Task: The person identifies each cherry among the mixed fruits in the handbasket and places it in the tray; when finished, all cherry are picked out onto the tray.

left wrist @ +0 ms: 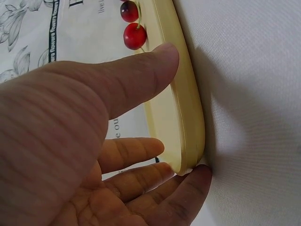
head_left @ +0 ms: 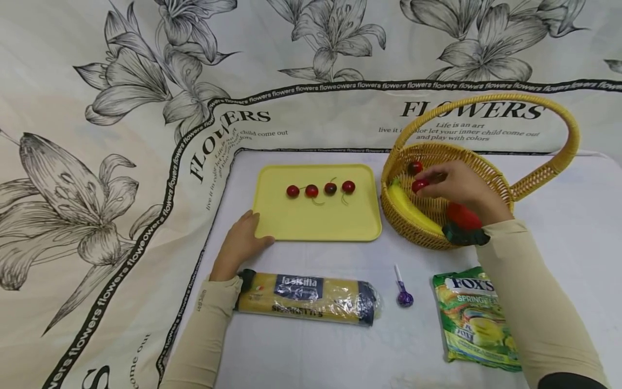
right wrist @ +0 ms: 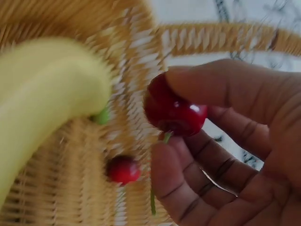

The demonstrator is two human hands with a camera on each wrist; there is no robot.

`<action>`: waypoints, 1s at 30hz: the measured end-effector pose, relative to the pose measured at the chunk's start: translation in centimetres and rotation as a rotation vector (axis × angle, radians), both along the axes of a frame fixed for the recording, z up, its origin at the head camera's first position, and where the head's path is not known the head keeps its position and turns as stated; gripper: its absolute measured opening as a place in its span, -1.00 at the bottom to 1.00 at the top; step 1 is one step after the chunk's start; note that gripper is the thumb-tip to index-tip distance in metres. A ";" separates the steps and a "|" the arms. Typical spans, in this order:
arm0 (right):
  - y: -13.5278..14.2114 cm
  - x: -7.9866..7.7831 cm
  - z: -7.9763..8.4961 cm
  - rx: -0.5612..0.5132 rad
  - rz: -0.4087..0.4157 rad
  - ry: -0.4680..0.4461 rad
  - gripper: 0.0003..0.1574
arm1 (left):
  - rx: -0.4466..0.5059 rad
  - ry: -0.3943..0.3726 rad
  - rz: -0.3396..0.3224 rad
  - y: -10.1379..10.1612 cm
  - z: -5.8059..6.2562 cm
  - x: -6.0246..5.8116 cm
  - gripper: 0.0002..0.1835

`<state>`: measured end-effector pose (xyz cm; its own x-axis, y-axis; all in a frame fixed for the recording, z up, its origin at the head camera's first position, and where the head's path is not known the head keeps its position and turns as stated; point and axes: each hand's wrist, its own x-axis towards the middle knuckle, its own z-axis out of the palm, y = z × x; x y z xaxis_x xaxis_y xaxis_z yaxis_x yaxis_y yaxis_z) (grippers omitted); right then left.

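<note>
My right hand (head_left: pixel 459 186) is over the yellow wicker basket (head_left: pixel 502 181) and pinches a red cherry (right wrist: pixel 176 110) between thumb and fingers, its green stem pointing down in the right wrist view. Another cherry (head_left: pixel 415 167) lies in the basket, near a banana (head_left: pixel 413 208). A strawberry (head_left: pixel 464 216) lies by the basket's near right side, partly hidden by the wrist. At the near left corner of the yellow tray (head_left: pixel 316 224), my left hand (head_left: pixel 243 243) rests with thumb and fingers extended, touching the rim. On the tray, several cherries (head_left: pixel 311 190) sit in a row.
A spaghetti pack (head_left: pixel 306 297) lies in front of the tray. To its right is a purple lollipop (head_left: pixel 404 298), then a green candy bag (head_left: pixel 473 324), partly covered by the right sleeve. The basket's tall handle (head_left: pixel 570 129) arches over its back and right. Flower-printed cloth (head_left: pixel 330 113) hangs behind.
</note>
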<state>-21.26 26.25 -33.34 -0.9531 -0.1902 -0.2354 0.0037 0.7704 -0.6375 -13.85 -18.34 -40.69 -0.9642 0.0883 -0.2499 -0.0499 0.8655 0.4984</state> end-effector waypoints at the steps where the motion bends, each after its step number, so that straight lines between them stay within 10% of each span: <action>1: -0.3 0.4 0.4 -0.020 0.002 0.012 -0.54 | 0.002 0.001 -0.001 0.0 0.0 0.0 -0.12; 9: -5.1 3.7 2.6 -0.165 0.075 0.095 -0.59 | -0.007 0.009 -0.012 -0.2 -0.1 -0.2 -0.12; 20: -16.3 3.5 -4.8 -0.387 0.201 0.103 -0.57 | 0.008 0.000 -0.006 0.0 -0.3 -0.1 -0.12; 30: -24.0 1.2 -7.7 -0.246 0.236 0.134 -0.53 | -0.006 -0.005 -0.008 -0.2 -0.1 -0.2 -0.13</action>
<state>-20.08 2.25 -41.02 -0.8957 -0.4436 -0.0317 -0.2513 0.5637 -0.7868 -14.05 -18.49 -40.80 -0.9623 0.0942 -0.2551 -0.0456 0.8690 0.4928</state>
